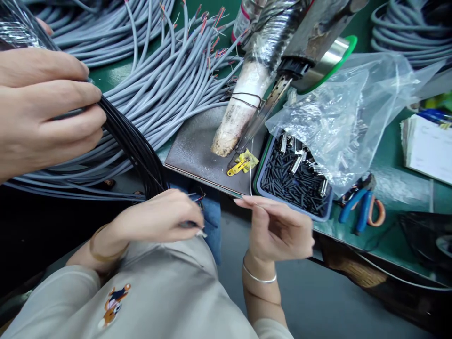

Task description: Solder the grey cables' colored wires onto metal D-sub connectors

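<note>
My left hand (pixel 164 214) is closed above my lap, slightly blurred. A small whitish bit sticks out by its fingertips; what it grips I cannot make out. My right hand (pixel 278 228), at the table's front edge, pinches a thin wire between thumb and forefinger. A fine strand runs down the edge of the metal plate (pixel 197 141) towards those fingers. Just beyond is a blue tray (pixel 259 186) of short black tubes and metal connectors. Another person's hand (pixel 45 108) at the upper left grips a bundle of black cables (pixel 136 146), whose lower end hangs near my left hand.
Grey cables (pixel 169 80) with stripped ends cover the table's left. A soldering iron (pixel 278 89) and wrapped white tube (pixel 243 94) point down over the plate. A yellow tag (pixel 243 163), green-rimmed spool (pixel 328 66), plastic bag (pixel 339 108) and blue-handled pliers (pixel 360 207) lie around.
</note>
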Motion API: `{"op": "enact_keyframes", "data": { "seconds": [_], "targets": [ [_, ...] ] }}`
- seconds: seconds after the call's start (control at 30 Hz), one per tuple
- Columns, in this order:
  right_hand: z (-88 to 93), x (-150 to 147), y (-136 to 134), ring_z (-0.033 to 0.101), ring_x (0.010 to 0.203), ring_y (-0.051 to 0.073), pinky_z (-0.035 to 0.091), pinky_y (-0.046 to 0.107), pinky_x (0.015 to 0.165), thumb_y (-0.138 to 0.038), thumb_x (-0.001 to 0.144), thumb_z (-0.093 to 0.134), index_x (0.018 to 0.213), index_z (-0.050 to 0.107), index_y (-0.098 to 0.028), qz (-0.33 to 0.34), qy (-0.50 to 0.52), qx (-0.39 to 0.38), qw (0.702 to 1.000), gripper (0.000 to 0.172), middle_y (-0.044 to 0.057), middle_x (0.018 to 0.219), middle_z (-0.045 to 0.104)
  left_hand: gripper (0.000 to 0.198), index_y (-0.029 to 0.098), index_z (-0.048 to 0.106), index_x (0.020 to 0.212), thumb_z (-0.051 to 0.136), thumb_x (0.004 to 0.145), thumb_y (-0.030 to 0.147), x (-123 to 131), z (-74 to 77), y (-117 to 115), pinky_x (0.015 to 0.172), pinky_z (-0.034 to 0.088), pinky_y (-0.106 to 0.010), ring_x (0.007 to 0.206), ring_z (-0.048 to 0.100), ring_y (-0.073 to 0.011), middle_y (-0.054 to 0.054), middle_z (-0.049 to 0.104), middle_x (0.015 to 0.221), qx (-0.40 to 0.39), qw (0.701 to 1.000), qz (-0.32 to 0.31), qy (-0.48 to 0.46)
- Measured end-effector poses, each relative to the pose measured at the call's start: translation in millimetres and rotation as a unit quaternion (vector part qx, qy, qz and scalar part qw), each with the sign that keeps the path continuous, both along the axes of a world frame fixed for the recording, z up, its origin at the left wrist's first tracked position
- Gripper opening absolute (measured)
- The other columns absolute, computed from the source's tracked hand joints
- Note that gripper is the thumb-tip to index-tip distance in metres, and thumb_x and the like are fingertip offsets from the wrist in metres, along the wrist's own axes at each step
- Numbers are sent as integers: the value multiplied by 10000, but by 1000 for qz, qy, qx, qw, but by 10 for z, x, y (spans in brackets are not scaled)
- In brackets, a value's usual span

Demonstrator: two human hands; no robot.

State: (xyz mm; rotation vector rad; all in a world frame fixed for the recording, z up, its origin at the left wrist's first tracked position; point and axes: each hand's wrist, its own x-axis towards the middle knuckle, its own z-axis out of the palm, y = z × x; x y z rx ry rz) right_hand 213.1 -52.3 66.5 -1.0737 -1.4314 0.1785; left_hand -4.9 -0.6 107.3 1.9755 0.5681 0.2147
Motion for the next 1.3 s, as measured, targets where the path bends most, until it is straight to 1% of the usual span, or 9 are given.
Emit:
{"op": "enact_keyframes", "data": {
  "seconds": [0.17,0.37,0.53,0.67,0.9,1.03,1.13,1.2,1.3],
  "targets": [
    [91,134,-68,768,607,221,618,320,452,-211,882,756,855,687,-169,-86,23,56,994,85,22,758,785,224,283,779,1111,666,924,233,-531,213,-212,828,582,-278,945,760,-187,-26,801,1100,119,970,211,9],
    [151,128,-26,753,564,206,613,317,462,-192,852,787,889,688,-177,-91,55,64,992,106,9,774,792,267,439,785,1019,711,873,229,-614,556,-560,783,598,-432,849,735,-232,80,800,967,162,843,511,-37],
    [313,25,-81,751,562,202,596,306,455,-170,831,793,847,682,-171,-83,65,1,994,112,12,789,800,182,274,764,1037,680,909,175,-339,418,-480,849,582,-366,909,736,-191,4,795,1001,305,841,446,-42],
    [410,21,-172,664,425,160,453,247,332,-179,818,792,802,709,-167,-92,53,-37,994,86,6,704,776,226,166,758,1057,551,967,155,-182,199,-163,863,558,-426,946,693,-255,-92,770,1024,405,809,418,80],
    [363,162,-188,489,373,90,357,243,340,-264,828,792,956,782,-222,-109,9,174,979,135,-64,569,614,235,181,742,1023,525,934,168,-130,-139,428,894,514,-471,1056,617,-327,-136,706,1089,411,765,472,155],
    [374,178,-232,615,442,111,406,219,368,-206,917,677,1207,674,-232,-79,-43,19,996,291,-54,678,698,210,161,734,922,531,915,216,-166,-313,710,874,495,-439,970,645,-294,-128,714,992,370,792,463,146],
    [340,225,-287,738,605,142,572,241,535,-191,933,675,1079,675,-205,-57,-70,-118,989,146,-18,798,778,221,186,712,823,537,920,280,-277,-331,790,810,480,-416,884,664,-267,-92,719,879,344,810,461,112],
    [295,271,-314,767,672,158,625,265,636,-180,900,721,955,688,-194,-53,-85,-134,986,65,-16,780,780,172,210,682,791,597,904,308,-407,-303,786,765,468,-409,825,656,-238,-62,706,802,331,796,501,74],
    [235,326,-299,718,547,147,588,248,499,-150,852,757,902,713,-185,-59,-71,-69,993,75,-15,731,760,202,218,611,814,634,942,374,-643,-203,720,567,440,-336,574,516,-86,55,572,626,243,749,612,-69]
  ]
}}
